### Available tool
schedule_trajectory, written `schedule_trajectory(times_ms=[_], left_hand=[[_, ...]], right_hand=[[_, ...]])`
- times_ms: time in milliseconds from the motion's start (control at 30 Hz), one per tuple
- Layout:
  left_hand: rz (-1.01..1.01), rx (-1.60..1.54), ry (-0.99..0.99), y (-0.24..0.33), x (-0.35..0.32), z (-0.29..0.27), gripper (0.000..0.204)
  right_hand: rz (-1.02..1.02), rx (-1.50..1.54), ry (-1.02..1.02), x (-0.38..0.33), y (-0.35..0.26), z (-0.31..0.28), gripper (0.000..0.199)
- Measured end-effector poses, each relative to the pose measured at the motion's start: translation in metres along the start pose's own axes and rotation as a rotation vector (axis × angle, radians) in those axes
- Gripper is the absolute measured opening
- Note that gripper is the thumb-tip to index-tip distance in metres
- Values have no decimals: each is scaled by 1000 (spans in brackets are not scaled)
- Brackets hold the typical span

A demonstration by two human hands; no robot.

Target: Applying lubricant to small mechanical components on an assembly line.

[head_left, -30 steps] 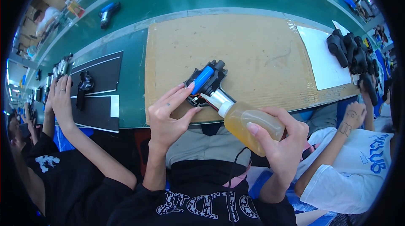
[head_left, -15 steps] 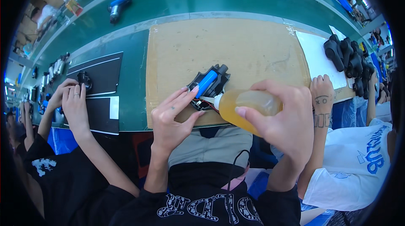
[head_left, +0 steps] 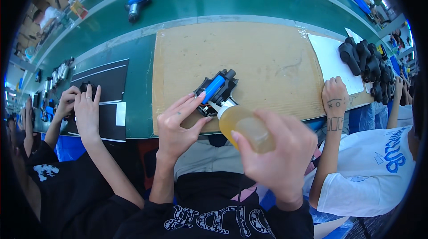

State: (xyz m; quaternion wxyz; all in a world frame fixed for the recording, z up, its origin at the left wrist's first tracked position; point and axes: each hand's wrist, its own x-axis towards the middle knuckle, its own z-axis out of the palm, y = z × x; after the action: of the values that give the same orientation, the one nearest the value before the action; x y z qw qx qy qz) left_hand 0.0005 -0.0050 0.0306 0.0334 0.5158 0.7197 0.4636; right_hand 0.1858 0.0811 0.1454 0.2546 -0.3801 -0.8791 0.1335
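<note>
My left hand (head_left: 177, 123) grips the near left side of an open black plastic housing (head_left: 229, 89), its fingers and thumb around the edge. A blue cylinder (head_left: 214, 90) lies lengthwise in the housing. My right hand (head_left: 283, 156) is wrapped round a squeeze bottle (head_left: 240, 125) of amber liquid. The bottle is tilted, its white nozzle pointing into the near end of the housing beside my left fingers. Whether the tip touches anything inside, I cannot make out.
The housing rests at the near edge of a cardboard sheet (head_left: 263, 56). Black parts (head_left: 368, 62) are piled on white paper at the right. A blue and silver tool (head_left: 137, 7) lies on the green surface beyond. Co-workers' hands (head_left: 84, 109) are at the left, another person's arm (head_left: 334, 105) at the right.
My right hand has brought the bottle left and nearer to me, and it now points more steeply away from me. The blue and silver tool beyond has shifted right. My left hand keeps its grip.
</note>
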Motion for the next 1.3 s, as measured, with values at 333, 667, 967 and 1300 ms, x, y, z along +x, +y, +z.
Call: schedule_trajectory(times_ms=[333,667,967,1300], left_hand=[[0,-19,8,0,-1,3,60],[11,20,-37,2,-1,2,64],[417,292,-211,42,9,15,61],[725,415,-534,56,88,76,30]], right_hand=[[-102,41,172,-40,15,14,52],[-84,178,341,-31,45,44,48],[476,1103,531,-45,74,68,48],[371,1120,670,-67,92,52,54]])
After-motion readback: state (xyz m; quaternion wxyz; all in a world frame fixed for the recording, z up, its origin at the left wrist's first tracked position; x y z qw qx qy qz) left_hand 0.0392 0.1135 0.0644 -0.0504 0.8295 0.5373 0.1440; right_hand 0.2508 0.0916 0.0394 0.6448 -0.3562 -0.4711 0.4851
